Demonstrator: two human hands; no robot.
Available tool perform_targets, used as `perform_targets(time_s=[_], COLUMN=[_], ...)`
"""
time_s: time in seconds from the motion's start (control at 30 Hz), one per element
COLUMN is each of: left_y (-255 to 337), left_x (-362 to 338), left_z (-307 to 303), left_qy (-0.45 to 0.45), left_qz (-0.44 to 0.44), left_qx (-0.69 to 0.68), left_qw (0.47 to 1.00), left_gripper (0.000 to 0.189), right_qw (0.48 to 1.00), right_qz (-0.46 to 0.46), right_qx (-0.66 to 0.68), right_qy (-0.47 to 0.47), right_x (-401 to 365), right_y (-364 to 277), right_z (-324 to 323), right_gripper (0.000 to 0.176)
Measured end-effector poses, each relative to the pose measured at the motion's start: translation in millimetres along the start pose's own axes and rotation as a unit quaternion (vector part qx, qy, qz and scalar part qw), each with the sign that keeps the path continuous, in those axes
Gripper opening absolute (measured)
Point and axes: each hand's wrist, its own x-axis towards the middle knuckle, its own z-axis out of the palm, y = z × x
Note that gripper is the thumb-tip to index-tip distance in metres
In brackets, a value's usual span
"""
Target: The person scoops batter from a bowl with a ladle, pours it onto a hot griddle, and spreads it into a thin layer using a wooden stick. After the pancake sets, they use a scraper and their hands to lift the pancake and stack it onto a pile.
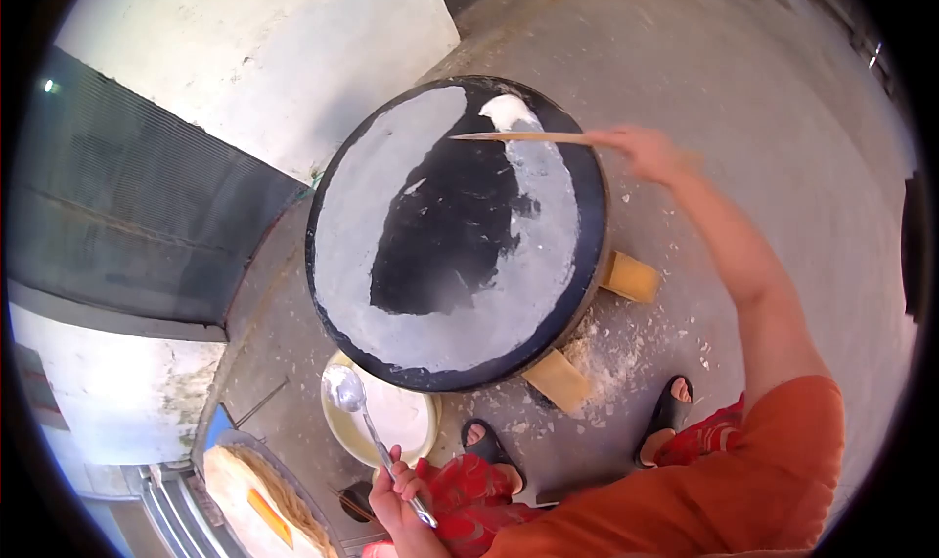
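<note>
A large round black griddle [445, 216] carries a ring of thin pale batter [357, 225], with its middle dark and bare. My right hand [641, 154] is closed on the end of a long wooden spreader [528, 136], which lies across the griddle's upper part. Just above the spreader sits a thick white lump of batter [507, 111]. My left hand [396, 494] grips the handle of a metal ladle [367, 421]. The ladle's bowl is over the rim of a basin [425, 441] of white batter, below the griddle.
At the lower left, a stack of thin flatbreads [235, 490] bears an orange strip [269, 517]. Yellow blocks [631, 277] show at the griddle's lower right edge. Crumbs litter the floor near my sandalled feet. A white wall [264, 49] stands behind the griddle.
</note>
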Motion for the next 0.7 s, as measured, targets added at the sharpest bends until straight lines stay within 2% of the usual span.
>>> perform_targets(time_s=[0.07, 0.1, 0.17, 0.23, 0.3, 0.43, 0.5, 0.53, 0.6, 0.63, 0.7], left_y=[-0.2, 0.1, 2.3, 0.3, 0.7, 0.8, 1.4, 1.8, 3.3, 4.0, 6.5], left_x=[-2.6, -2.6, 1.6, 2.3, 3.7, 1.0, -3.8, -5.0, -5.8, -8.1, -9.4], left_z=[3.0, 4.0, -0.6, 2.1, 0.4, -2.2, -1.8, -1.2, 0.4, -0.6, -2.2], left_qy=[0.005, 0.012, 0.01, 0.003, -0.004, -0.008, -0.014, -0.017, -0.026, -0.031, -0.033], left_qz=[0.011, 0.02, 0.027, 0.023, 0.014, -0.01, -0.015, -0.019, -0.022, -0.022, -0.027], left_qx=[0.006, 0.016, 0.026, 0.025, 0.013, -0.006, -0.007, -0.007, -0.012, -0.015, -0.015], left_qw=[1.0, 1.0, 0.999, 0.999, 1.0, 1.0, 1.0, 1.0, 0.999, 0.999, 0.999], left_gripper=[0.034, 0.034, 0.035, 0.035, 0.035, 0.036, 0.036, 0.036, 0.036, 0.036, 0.035], right_qw=[0.997, 0.997, 0.981, 0.979, 0.992, 0.997, 0.976, 0.976, 0.971, 0.972, 0.948], right_qz=[0.024, 0.024, 0.058, -0.045, 0.041, 0.073, 0.213, 0.212, 0.159, 0.159, 0.229], right_qx=[-0.065, -0.064, -0.181, -0.181, -0.116, -0.025, 0.046, 0.042, 0.178, 0.175, 0.206], right_qy=[0.023, 0.022, 0.031, 0.078, 0.039, 0.009, 0.004, 0.007, -0.005, -0.004, 0.079], right_x=[-8.5, 0.6, 26.6, 73.2, 109.8, 102.3, 74.7, 62.4, 41.0, 36.8, 36.8], right_y=[60.6, 57.1, 32.1, 0.1, -50.8, -85.1, -76.3, -76.7, -73.7, -64.2, -59.7], right_z=[-5.0, -4.6, -6.9, 20.5, 45.3, 39.9, 21.8, 21.1, 26.0, 32.1, 33.5], right_gripper=[0.07, 0.07, 0.066, 0.059, 0.051, 0.042, 0.034, 0.034, 0.03, 0.03, 0.031])
